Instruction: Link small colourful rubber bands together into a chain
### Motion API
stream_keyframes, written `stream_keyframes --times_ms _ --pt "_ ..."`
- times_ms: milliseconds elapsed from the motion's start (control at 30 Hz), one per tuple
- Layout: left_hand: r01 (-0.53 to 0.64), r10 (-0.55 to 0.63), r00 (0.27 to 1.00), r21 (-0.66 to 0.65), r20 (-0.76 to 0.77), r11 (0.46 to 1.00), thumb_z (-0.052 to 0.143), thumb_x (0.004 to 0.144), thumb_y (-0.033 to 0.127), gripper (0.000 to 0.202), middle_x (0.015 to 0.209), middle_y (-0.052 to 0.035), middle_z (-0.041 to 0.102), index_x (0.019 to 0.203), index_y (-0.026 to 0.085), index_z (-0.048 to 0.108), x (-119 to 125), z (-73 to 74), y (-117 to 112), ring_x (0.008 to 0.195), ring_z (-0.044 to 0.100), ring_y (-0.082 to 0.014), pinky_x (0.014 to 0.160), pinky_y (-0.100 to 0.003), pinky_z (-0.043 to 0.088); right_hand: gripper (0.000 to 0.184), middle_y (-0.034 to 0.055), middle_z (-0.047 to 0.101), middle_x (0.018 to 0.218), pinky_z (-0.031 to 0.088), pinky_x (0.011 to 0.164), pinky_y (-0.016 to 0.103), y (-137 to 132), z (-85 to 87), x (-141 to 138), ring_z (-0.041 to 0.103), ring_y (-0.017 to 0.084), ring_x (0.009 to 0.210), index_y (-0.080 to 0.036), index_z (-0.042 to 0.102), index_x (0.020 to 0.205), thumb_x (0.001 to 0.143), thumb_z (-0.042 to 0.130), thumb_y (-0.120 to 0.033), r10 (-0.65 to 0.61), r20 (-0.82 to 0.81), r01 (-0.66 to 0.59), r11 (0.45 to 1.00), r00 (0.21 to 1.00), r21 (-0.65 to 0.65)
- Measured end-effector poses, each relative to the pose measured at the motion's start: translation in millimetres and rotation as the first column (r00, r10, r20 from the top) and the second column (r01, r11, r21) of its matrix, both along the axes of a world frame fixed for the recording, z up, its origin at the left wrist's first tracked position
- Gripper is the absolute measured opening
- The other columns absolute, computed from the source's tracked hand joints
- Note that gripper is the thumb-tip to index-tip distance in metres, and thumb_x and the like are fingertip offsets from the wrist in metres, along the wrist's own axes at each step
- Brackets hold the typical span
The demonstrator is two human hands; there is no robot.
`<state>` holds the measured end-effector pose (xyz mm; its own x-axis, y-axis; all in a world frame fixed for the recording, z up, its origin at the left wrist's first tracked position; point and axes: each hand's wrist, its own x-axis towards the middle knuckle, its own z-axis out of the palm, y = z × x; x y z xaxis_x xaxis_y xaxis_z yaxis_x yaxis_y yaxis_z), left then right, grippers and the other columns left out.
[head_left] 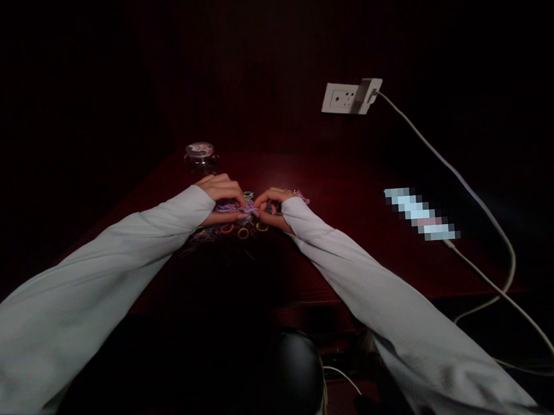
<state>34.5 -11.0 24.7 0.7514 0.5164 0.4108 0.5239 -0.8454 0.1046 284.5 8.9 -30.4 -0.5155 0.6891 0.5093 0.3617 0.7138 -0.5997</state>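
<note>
My left hand (220, 191) and my right hand (273, 201) meet over a loose pile of thin colourful elastic bands (226, 229), which look like small hair ties. Fingertips of both hands are pinched on a light purple bundle of bands (249, 210) between them. Orange and yellow rings lie just below the fingers, a green one above. Part of the pile is hidden under both hands. Just behind my left hand stands a clear jar (201, 159) with a pink-patterned top.
The dark red table (356, 252) runs to a wall with a white socket (343, 98) and a plugged-in charger (370, 93). Its white cable (455, 173) loops down on the right. A pixelated phone-like object (420, 214) lies at the right, joined to the cable.
</note>
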Motion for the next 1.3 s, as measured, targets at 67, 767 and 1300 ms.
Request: stream_keyframes --times_ms 67,767,1300 --pt "-0.001 0.001 1.0 0.004 0.015 1.0 0.056 0.103 0.073 0.053 0.104 -0.007 0.08 0.102 0.025 0.079 2 -0.6 -1 0.099 0.064 -0.0232 0.088 -0.034 0.04 0.006 0.0011 0.07 0.089 0.043 0.063 0.024 0 -0.9 -1 0.051 0.01 0.066 -0.019 0.078 0.093 0.088 0.078 -0.023 0.001 -0.005 -0.001 1.0 1.0 -0.016" --pt "-0.056 0.056 0.994 -0.007 0.097 0.998 0.046 0.107 0.065 0.055 0.101 -0.0095 0.08 0.101 0.023 0.082 -4 -3.0 4 0.097 0.064 -0.025 0.091 -0.038 0.043 0.008 0.0001 0.068 0.087 0.041 0.066 0.024 -3 -2.5 3 0.052 0.011 0.07 -0.019 0.079 0.09 0.083 0.082 -0.021 0.075 0.019 -0.073 0.993 0.997 -0.089" --pt "-0.047 0.049 0.995 -0.017 0.082 0.999 0.043 0.108 0.067 0.057 0.105 -0.0085 0.08 0.103 0.024 0.081 2 6.8 -5 0.099 0.067 -0.0234 0.091 -0.037 0.043 0.015 0.0017 0.068 0.088 0.043 0.065 0.027 -3 3.5 -1 0.055 0.013 0.073 -0.021 0.082 0.095 0.093 0.081 -0.036 -0.038 0.027 0.038 0.999 0.999 -0.017"
